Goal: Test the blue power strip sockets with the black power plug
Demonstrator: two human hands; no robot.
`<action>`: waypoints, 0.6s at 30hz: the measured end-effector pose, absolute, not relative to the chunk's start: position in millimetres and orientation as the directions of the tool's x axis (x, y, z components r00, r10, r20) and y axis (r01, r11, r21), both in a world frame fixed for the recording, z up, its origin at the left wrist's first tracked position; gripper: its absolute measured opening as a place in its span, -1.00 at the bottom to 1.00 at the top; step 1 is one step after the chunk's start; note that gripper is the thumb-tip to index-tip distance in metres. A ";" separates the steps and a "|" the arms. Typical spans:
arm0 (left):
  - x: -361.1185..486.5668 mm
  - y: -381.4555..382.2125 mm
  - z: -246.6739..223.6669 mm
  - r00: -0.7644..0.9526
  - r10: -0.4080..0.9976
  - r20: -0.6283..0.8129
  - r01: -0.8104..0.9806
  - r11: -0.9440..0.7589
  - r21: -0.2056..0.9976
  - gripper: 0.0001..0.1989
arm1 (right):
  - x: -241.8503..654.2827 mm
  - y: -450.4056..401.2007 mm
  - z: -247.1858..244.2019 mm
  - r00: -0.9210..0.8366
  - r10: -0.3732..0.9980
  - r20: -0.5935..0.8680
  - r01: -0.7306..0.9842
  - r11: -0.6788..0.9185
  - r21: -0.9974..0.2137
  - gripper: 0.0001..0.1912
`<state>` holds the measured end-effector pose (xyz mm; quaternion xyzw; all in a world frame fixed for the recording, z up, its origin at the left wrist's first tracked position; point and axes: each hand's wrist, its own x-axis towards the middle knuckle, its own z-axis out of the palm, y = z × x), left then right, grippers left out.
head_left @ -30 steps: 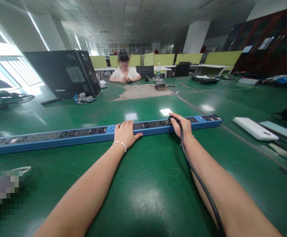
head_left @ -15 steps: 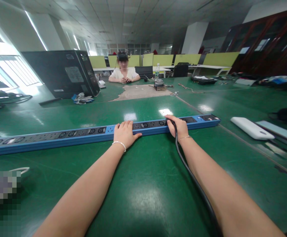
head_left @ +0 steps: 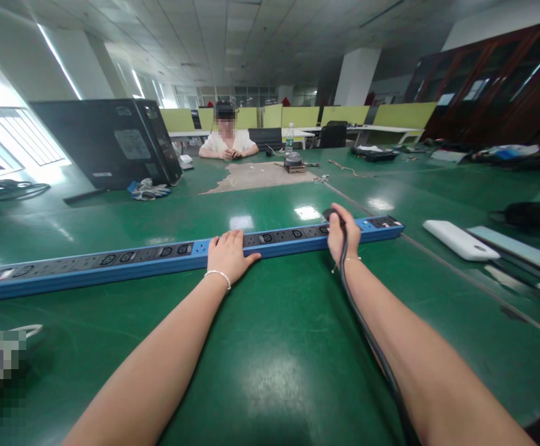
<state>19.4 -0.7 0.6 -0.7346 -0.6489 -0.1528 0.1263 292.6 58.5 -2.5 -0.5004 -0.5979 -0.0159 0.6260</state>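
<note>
A long blue power strip [head_left: 279, 249] with black socket panels lies across the table in front of me. My left hand [head_left: 227, 254] rests over its middle, fingers across the top and thumb along the near side, holding it. In my right hand [head_left: 343, 235] is the black plug [head_left: 329, 214] of a power cord, pinched just above the strip toward its right end. The plug looks tilted and apart from the sockets; its pins are hidden. From that hand the black cord [head_left: 367, 334] runs down along my forearm to the bottom edge.
A black computer case [head_left: 107, 145] stands at the back left, with gloves [head_left: 148, 189] beside it. Across the table sits a person [head_left: 228, 142]. A white power bank-like block [head_left: 460, 240] lies on the right. A water bottle [head_left: 290, 139] stands farther back.
My right hand has lifted with the plug off the strip's sockets and moved a little to the right. My left hand stays on the strip; the view has shifted slightly.
</note>
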 end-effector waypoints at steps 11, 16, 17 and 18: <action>19.8 -0.3 -0.4 0.110 0.910 0.400 0.993 -0.121 0.005 -0.29 | 381.6 75.2 -10.1 0.335 0.684 0.648 0.670 0.310 -0.675 -0.64; 19.7 -0.2 -0.6 0.111 0.909 0.402 0.993 -0.121 0.000 -0.29 | 385.6 76.2 -2.9 0.198 0.732 0.652 0.754 0.311 -0.578 -0.62; 19.6 -0.1 -0.9 0.114 0.907 0.405 0.992 -0.124 -0.001 -0.29 | 387.6 76.5 -2.0 0.155 0.746 0.648 0.770 0.320 -0.553 -0.63; 19.5 0.1 -1.2 0.117 0.905 0.410 0.992 -0.128 -0.001 -0.29 | 389.8 76.6 -1.5 0.109 0.758 0.643 0.784 0.332 -0.524 -0.63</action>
